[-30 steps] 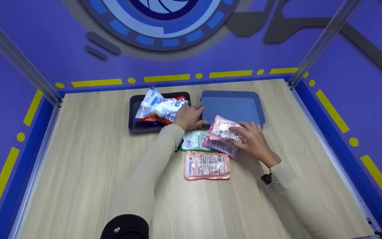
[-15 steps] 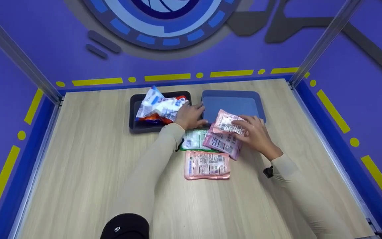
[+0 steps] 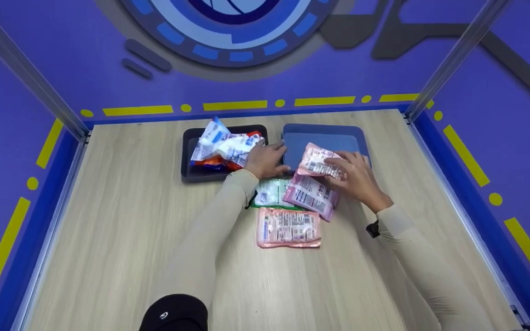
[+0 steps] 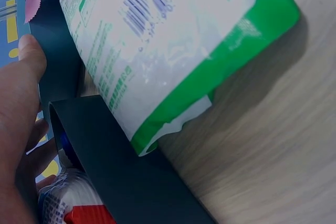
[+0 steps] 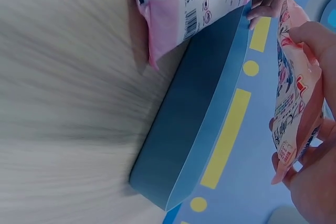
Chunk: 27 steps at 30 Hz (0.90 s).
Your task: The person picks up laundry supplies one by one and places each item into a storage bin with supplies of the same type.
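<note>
Pink packet (image 3: 316, 161) pinched in my right hand (image 3: 356, 178) near blue tray (image 3: 327, 138); left hand (image 3: 266, 159), fingers loosely spread, at black tray's (image 3: 196, 174) edge.

Two trays (image 3: 190, 154) (image 3: 322, 139), two pink packets (image 3: 289, 228) (image 3: 315, 161), one purple packet (image 3: 311, 195), one green packet (image 3: 272, 193), two hands (image 3: 266, 161) (image 3: 358, 178)

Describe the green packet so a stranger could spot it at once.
Far on the table, a dark tray and a blue tray stand side by side. On their near side lies the green packet, left of the purple packet and beyond the nearest pink packet. Only it is edged green, not pink or purple.
</note>
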### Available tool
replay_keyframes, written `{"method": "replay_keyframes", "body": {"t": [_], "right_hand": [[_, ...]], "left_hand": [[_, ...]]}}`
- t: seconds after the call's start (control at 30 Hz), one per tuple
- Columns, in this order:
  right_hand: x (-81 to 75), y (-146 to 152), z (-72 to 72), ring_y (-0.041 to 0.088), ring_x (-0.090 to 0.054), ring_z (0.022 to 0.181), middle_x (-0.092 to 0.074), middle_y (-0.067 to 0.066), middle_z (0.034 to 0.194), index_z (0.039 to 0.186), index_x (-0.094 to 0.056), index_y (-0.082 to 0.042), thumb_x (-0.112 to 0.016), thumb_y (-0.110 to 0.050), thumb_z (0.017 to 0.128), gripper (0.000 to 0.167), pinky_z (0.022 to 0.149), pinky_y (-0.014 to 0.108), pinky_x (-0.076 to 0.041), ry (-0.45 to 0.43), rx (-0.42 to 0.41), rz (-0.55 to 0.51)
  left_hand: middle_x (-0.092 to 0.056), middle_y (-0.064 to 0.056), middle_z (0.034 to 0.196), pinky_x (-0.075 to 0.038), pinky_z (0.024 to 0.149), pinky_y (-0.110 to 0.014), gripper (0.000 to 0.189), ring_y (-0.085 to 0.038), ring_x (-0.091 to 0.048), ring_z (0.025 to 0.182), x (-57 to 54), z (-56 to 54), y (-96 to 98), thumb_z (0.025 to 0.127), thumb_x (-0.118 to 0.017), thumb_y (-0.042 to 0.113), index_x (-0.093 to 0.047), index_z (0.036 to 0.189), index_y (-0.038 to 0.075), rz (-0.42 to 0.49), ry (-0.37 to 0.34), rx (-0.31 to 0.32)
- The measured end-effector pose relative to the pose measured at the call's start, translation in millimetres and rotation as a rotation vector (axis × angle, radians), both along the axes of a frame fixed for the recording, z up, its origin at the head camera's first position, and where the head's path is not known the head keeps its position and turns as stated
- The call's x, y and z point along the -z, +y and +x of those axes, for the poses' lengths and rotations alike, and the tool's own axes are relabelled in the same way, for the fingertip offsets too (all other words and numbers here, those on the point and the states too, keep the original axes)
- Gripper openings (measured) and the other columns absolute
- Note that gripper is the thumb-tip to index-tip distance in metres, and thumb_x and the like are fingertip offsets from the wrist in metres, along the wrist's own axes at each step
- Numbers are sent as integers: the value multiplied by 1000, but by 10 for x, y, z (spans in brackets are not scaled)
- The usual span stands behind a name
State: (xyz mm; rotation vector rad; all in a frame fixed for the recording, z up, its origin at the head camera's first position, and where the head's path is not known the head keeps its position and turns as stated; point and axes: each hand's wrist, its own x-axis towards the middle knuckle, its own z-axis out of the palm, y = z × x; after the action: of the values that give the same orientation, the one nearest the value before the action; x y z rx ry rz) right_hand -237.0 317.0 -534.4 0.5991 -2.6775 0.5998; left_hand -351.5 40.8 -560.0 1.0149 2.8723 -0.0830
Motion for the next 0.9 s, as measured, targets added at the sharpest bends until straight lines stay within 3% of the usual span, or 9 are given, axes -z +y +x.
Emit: {"method": "replay_keyframes", "body": {"t": [0.27,0.57,0.9], "right_hand": [[2,23,-94,40,-54,112,-64,20,131,123,-75,-12,-86,-24,84,42,97,59,-37,35,-18,-15],[-4,24,-159,39,-51,116,-62,19,136,126,-73,-13,-84,-25,87,42,100,57,-34,-41,26,-5],[-6,33,-250,38,-50,114,-61,18,135,126,-73,-13,-83,-27,87,42,98,57,-34,-46,45,22]], "left_hand": [[-37,-3,165,-25,124,-50,75,-23,-50,141,-7,13,5,100,-50,66,-42,157,18,1,26,14],[-36,-3,165,-23,125,-50,77,-22,-46,144,8,13,17,99,-49,67,-41,158,19,-4,4,0],[-33,-2,166,-22,125,-50,78,-21,-45,144,20,-6,9,99,-46,69,-38,160,20,-17,-1,-6]]}}
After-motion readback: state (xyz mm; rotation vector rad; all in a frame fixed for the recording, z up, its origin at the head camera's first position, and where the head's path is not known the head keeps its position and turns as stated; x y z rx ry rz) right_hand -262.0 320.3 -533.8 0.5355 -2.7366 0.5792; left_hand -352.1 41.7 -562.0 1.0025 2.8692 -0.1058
